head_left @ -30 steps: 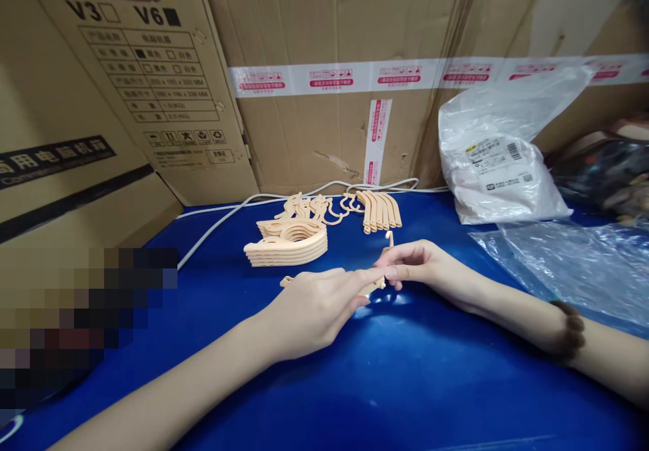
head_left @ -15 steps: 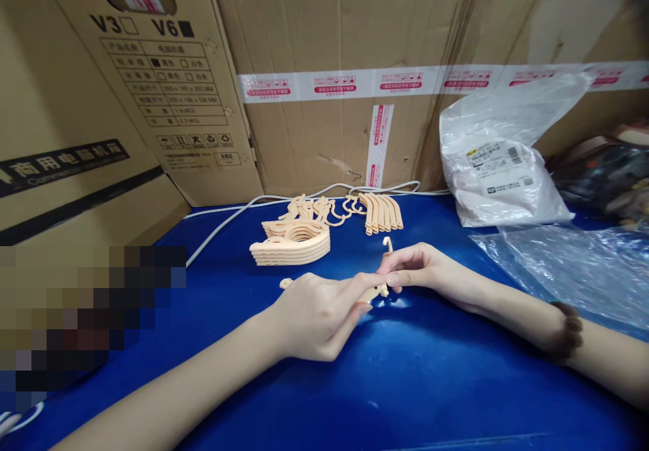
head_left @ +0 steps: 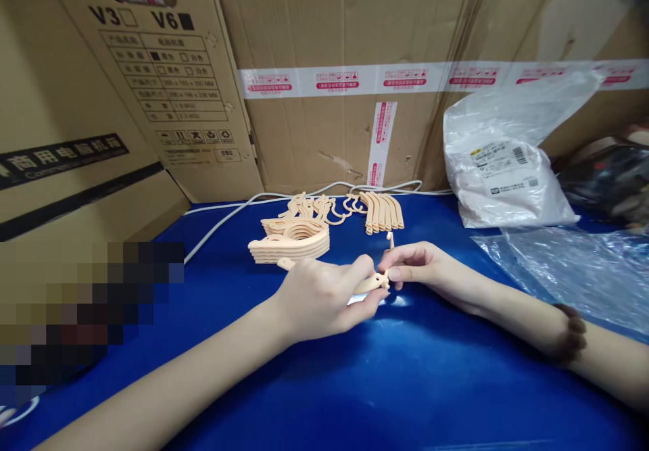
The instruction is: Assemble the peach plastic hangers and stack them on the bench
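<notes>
My left hand point(head_left: 324, 295) is closed around a beige plastic hanger arm point(head_left: 366, 285); one end of it sticks out past the knuckles, the other near my thumb. Close by on the right, my right hand point(head_left: 418, 265) pinches a beige hanger hook point(head_left: 390, 240), its curved tip showing above the fingers. The two pieces meet between my hands, but fingers hide whether they are joined. Behind my left hand lies a stack of curved hanger arms point(head_left: 289, 251). Farther back are a pile of loose hooks point(head_left: 309, 206) and a row of hanger arms point(head_left: 382, 213).
Cardboard boxes point(head_left: 314, 133) wall off the back and left of the blue table point(head_left: 395, 383). A white cable point(head_left: 218, 234) runs along the back. On the right are a white plastic bag point(head_left: 507, 180) and a clear plastic sheet point(head_left: 558, 262).
My left hand has raised its index finger off the joint and shifted its thumb right, so more of the hanger arm shows. Both pieces have risen slightly.
</notes>
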Tool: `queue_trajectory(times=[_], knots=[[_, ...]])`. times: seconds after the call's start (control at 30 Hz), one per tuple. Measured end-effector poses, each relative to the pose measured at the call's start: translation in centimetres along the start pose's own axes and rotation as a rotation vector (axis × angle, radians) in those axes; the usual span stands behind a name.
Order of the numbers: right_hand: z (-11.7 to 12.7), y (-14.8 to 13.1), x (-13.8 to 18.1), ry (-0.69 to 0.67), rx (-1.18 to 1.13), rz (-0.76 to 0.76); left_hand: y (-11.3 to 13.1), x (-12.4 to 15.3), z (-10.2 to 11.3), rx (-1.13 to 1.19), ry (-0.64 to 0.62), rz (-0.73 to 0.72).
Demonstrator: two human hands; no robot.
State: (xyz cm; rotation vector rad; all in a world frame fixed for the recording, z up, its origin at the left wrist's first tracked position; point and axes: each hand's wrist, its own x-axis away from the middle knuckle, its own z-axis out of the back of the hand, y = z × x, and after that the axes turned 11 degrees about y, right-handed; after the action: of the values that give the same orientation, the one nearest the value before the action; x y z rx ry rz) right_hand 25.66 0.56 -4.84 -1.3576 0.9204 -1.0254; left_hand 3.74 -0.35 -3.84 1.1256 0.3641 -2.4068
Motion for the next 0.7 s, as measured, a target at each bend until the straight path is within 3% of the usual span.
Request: queue_trajectory(times=[0.3, 0.7], knots=[[0.19, 0.15, -0.09, -0.011, 0.027, 0.001, 0.21, 0.65, -0.30, -0.020, 0.052, 0.048], [0.24, 0.37, -0.13, 0.013, 0.041, 0.020, -0.09, 0.62, 0.00, 0.072, -0.035, 0.080]])
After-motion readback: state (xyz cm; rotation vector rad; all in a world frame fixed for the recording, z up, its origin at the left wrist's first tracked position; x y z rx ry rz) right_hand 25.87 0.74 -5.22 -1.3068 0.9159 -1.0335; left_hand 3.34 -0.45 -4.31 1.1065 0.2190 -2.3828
